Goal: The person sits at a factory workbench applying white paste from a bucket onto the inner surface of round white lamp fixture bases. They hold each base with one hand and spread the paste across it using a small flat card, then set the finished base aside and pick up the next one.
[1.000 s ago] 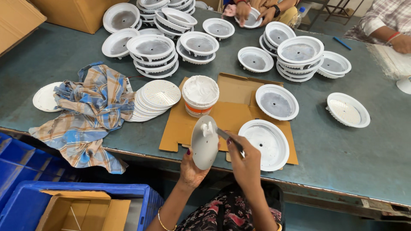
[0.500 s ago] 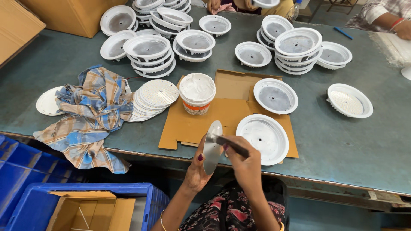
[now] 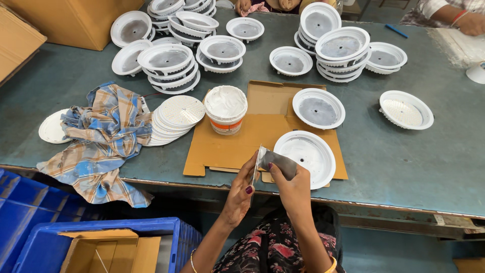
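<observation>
Blue plastic crates (image 3: 30, 222) stand below the near-left corner of the grey-green bench (image 3: 434, 167), one holding an open cardboard box (image 3: 108, 250). On the bench's left part a checked cloth (image 3: 101, 136) spills over the near edge, half covering a white disc (image 3: 50, 129) (its right side is hidden). Beside the cloth lies a fanned stack of white perforated discs (image 3: 177, 119). At the middle of the near edge a flattened cardboard sheet (image 3: 222, 146) carries a tub of white paste (image 3: 226, 107) and two white round lamp housings (image 3: 308, 154).

Over that near edge the left hand (image 3: 241, 194) grips a thin round disc (image 3: 256, 164), seen edge-on, so its face is hard to make out. The right hand (image 3: 292, 187) is clenched on a grey spatula (image 3: 278, 162) laid against the disc.

Stacked housings (image 3: 343, 50) crowd the far edge, and another person's hand (image 3: 470, 23) is cut off at the far-right corner.
</observation>
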Tool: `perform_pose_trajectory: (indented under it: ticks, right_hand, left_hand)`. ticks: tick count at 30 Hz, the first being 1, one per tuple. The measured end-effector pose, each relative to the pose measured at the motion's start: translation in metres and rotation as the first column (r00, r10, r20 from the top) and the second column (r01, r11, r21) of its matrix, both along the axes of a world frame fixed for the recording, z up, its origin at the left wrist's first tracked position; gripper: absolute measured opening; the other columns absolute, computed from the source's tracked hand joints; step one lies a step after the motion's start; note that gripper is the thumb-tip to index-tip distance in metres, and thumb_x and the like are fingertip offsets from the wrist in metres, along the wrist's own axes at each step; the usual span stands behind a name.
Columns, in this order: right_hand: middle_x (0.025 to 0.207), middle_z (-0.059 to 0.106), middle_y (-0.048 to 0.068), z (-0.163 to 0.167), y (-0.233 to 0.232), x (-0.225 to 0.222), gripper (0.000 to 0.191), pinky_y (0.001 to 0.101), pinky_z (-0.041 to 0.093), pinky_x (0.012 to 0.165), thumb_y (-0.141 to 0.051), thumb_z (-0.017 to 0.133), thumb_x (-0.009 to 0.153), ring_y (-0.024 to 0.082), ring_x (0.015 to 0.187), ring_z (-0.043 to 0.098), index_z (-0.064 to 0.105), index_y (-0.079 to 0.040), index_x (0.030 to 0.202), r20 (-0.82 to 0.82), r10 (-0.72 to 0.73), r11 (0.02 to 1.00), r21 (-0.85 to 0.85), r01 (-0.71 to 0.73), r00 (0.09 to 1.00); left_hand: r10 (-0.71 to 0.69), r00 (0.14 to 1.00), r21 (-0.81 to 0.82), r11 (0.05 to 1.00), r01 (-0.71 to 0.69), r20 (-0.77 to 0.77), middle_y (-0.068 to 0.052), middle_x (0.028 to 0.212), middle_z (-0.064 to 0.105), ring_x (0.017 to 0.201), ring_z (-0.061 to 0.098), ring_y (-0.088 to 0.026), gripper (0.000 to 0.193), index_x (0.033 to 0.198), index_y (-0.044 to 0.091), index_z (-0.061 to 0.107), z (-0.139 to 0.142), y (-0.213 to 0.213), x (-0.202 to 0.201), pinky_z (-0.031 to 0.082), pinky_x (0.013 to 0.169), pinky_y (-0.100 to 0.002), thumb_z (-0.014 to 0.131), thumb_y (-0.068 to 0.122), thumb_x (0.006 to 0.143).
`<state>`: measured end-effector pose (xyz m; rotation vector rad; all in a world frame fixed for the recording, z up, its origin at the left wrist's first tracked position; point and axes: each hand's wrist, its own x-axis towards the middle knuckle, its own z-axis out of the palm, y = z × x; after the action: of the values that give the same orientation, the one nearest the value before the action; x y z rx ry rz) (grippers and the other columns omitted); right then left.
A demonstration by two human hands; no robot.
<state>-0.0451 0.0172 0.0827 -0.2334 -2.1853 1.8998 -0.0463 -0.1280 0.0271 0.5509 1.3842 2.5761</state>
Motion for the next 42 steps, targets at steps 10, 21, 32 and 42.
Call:
perform_pose_trajectory:
  ticks: [10,21,32,42]
  right_hand:
    - [0.099,0.078,0.005,0.021,-0.015,0.031,0.024,0.0242,0.055,0.084,-0.001,0.069,0.089,0.009,0.093,0.072,0.074,0.002,0.112,-0.156,0.063,0.996,0.068,-0.053,0.986]
    - [0.109,0.074,0.010,0.006,-0.017,0.052,0.037,0.0422,0.051,0.105,0.009,0.070,0.075,0.026,0.108,0.071,0.073,-0.005,0.109,-0.551,0.340,0.811,0.582,0.059,0.762]
    - [0.111,0.074,0.009,-0.007,0.028,-0.004,0.043,0.0465,0.045,0.111,0.010,0.062,0.074,0.028,0.110,0.069,0.072,-0.006,0.113,-0.436,0.372,0.785,0.618,-0.027,0.819]
    - [0.114,0.075,0.011,-0.017,0.013,0.032,0.041,0.0351,0.056,0.094,0.012,0.059,0.079,0.028,0.109,0.072,0.072,-0.005,0.114,-0.316,0.279,0.867,0.488,-0.096,0.907]
  left_hand:
    - [-0.081,0.964,0.159,0.986,0.041,0.254,-0.008,0.156,0.042,0.147,0.035,-0.017,0.097,0.160,0.008,0.031,0.010,0.001,0.010,0.027,0.121,-0.036,0.072,0.053,0.084]
    - [-0.296,0.759,0.524,0.849,-0.069,0.580,-0.020,0.120,0.061,0.105,0.067,-0.029,0.080,0.141,0.000,0.050,0.010,-0.002,0.000,0.058,0.090,-0.042,0.070,0.056,0.087]
    - [-0.433,0.681,0.617,0.786,-0.034,0.590,-0.013,0.121,0.067,0.109,0.066,-0.030,0.071,0.136,0.007,0.056,0.028,0.003,0.006,0.057,0.089,-0.044,0.071,0.055,0.086]
    - [-0.329,0.706,0.559,0.821,-0.114,0.627,-0.013,0.122,0.064,0.112,0.064,-0.024,0.076,0.136,0.002,0.054,0.016,-0.006,0.001,0.056,0.093,-0.039,0.070,0.055,0.085]
